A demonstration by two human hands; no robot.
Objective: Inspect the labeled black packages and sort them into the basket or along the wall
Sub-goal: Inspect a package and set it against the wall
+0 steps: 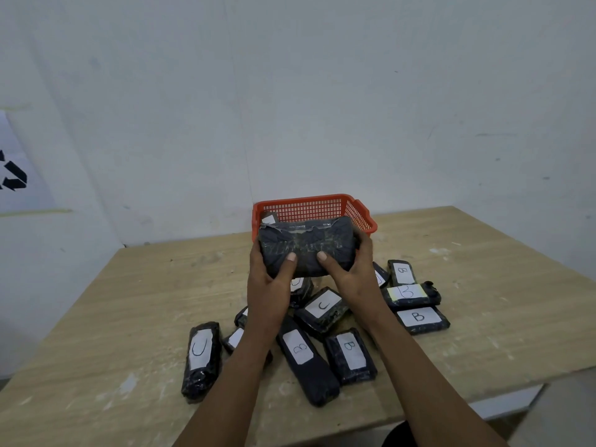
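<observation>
Head view. A black plastic-wrapped package with clear tape across its face [306, 246] is held above the light wood-grain tabletop [129, 301], in front of the orange-red plastic mesh basket [322, 206]. The side turned to the camera carries no readable label. The package is gripped at its left end by the left hand [269, 282] and at its right end by the right hand [350, 272]; each thumb is pressed on the near face and the fingers are curled round the ends.

The basket is set at the far edge of the tabletop, close to the pale wall [290, 108]. One dark package with a white label [269, 217] is seen inside the basket at its left end; its letter cannot be read.

A loose group of black packages with white paper labels is spread on the tabletop below and beside the forearms. A long package marked C [201, 359] lies at the left of the group, apart from the rest. A package marked C [322, 308] lies between the forearms. Two packages marked B [306, 356] [350, 354] lie side by side nearer the camera. Three more packages marked B [416, 296] are clustered at the right, overlapping one another. Others are partly hidden under the arms.

A white sheet with black arrow marks [16, 175] is fixed to the wall at the left.
</observation>
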